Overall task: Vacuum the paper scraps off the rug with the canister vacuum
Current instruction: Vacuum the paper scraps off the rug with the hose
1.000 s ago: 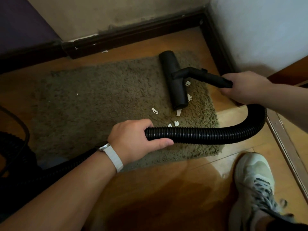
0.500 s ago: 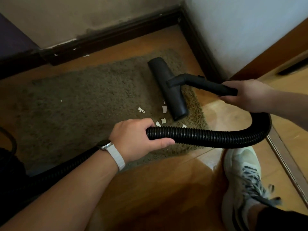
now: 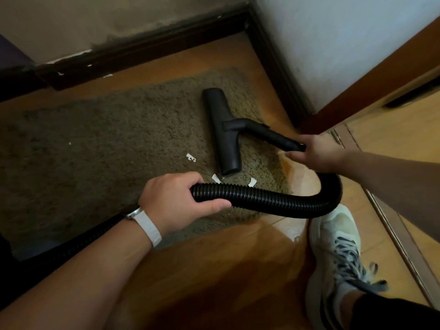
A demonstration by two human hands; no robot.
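Both forearms [image 3: 83, 277] are bare; a white-strapped watch [image 3: 145, 225] sits behind the left grip [image 3: 176, 201]. Lower right of frame: white sneaker [image 3: 338, 246] with dark laces, black trouser cuff [image 3: 392, 313].

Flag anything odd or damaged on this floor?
Three white paper scraps lie loose on the rug by the nozzle's near end, two partly behind the hose. Along the far baseboard the wall paint is ragged, with white chips at its foot.

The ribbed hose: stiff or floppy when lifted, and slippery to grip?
Probably flexible: the hose bends in a tight U between the left hand and the right hand gripping the wand. Likely springy rather than limp, since the arc shows no kink. Its ridges should resist slipping.
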